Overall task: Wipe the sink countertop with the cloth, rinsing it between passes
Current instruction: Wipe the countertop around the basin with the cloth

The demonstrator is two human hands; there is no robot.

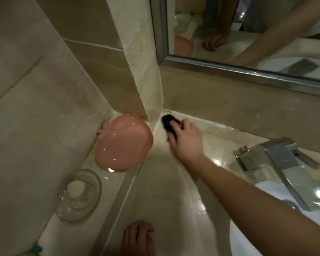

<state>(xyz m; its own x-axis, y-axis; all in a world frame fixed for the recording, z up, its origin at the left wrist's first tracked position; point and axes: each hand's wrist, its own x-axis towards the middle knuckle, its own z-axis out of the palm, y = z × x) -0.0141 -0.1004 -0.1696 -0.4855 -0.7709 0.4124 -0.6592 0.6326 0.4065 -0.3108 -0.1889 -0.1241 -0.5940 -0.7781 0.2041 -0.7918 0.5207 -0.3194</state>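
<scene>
Beige marble makes up the countertop [166, 209], wet and glossy, and everything here sits relative to the chrome faucet [284, 170] at its right. Nearest the viewer, well left of the faucet, the left hand [139, 237] rests on the counter's front part with its fingers loosely curled, holding nothing. Beside it, on a raised ledge further left, stands a clear glass dish [79, 196] carrying a pale bar of soap [76, 189]. Behind that — still left of the faucet — lies a pink apple-shaped dish [122, 143]. Farthest back, the right hand [187, 139] reaches past the faucet into the wall corner, fingers pressing the dark cloth [169, 123] onto the counter.
</scene>
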